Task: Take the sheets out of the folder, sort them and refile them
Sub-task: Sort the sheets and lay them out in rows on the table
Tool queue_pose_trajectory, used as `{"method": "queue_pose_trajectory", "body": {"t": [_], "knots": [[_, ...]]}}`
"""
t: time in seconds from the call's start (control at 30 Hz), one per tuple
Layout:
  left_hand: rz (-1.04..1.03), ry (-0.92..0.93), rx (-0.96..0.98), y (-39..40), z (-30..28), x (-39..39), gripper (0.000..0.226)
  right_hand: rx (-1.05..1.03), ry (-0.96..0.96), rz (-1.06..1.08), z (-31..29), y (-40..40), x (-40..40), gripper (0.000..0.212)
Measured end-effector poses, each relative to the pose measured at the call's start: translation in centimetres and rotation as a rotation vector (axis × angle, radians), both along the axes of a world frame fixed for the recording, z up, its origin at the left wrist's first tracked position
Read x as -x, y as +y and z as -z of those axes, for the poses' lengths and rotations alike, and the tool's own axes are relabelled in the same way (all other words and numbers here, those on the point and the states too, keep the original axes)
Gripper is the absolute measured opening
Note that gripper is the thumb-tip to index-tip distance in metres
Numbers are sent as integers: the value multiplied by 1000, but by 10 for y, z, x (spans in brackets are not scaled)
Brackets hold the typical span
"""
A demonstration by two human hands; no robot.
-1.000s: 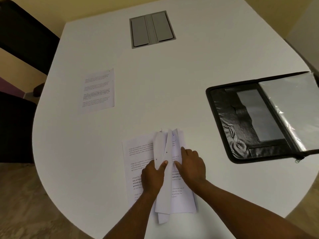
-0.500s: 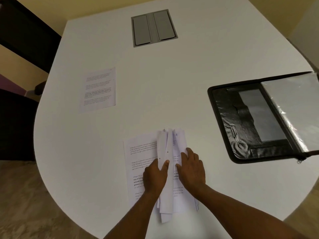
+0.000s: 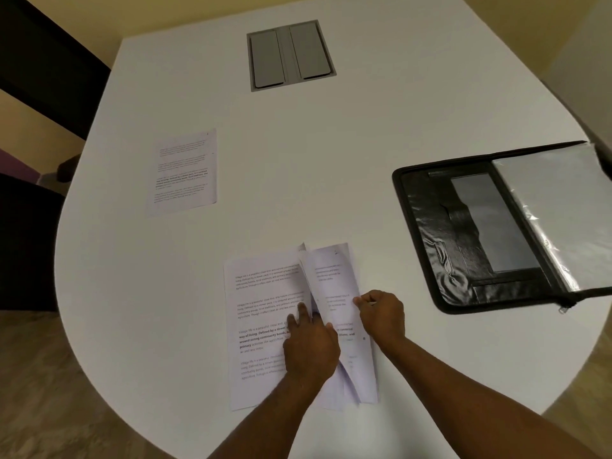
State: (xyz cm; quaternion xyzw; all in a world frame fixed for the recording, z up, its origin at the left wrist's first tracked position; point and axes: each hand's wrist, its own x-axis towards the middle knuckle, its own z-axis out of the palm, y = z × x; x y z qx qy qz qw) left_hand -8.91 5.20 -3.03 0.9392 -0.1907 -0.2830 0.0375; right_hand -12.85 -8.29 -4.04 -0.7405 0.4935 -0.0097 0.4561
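Mid-sort at the near edge of the round white table (image 3: 364, 160). At six o'clock, a stack of white printed sheets (image 3: 265, 309) lying flat, with its upper leaves (image 3: 334, 286) peeled up and folded over toward three o'clock, apparently so that the page beneath can be read and ranked. Left hand (image 3: 309, 346) laid flat on the exposed page, fingers straight and slightly spread, index tip pushed into the crease where the lifted leaves rise; probably there to pin the lower sheets against sliding while the fold is held open. Right hand (image 3: 381, 314) at the right edge of the turned leaves, fingers curled and thumb closed against them in a pinch on the paper edge, keeping those leaves from falling back. At ten o'clock, well apart from the stack, a single white printed sheet (image 3: 185, 170) lying alone, likely set aside as the start of a sorted pile. At three o'clock, the black zip folder (image 3: 430, 226) spread open with its clear plastic sleeves (image 3: 563, 213) turned up, out of the way yet within reach for refiling. At twelve o'clock, a grey metal cable hatch (image 3: 290, 54) set flush in the tabletop. Refiling not yet begun; sorting judged to be at an early stage.
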Motion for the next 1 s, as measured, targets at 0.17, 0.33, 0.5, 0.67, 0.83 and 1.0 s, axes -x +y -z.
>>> {"method": "queue_pose_trajectory", "body": {"t": [0.17, 0.33, 0.5, 0.67, 0.83, 1.0], "knots": [[57, 28, -103, -5, 3, 0, 61, 125, -34, 106, -24, -34, 12, 15], [38, 92, -122, -12, 3, 6, 75, 396, -138, 156, -77, -82, 12, 15], [38, 193, -39, -12, 0, 12, 95, 578, -298, 114, -155, -123, 0, 19], [-1, 34, 220, -13, -26, -11, 91, 546, -441, 125, -214, -144, -27, 16], [-674, 255, 928, -23, -61, -93, 47, 294, -556, 183, -202, -160, -85, 13], [-922, 691, 1179, -15, -101, -175, 54, 93, -524, 120, -164, -151, -156, 21]]}}
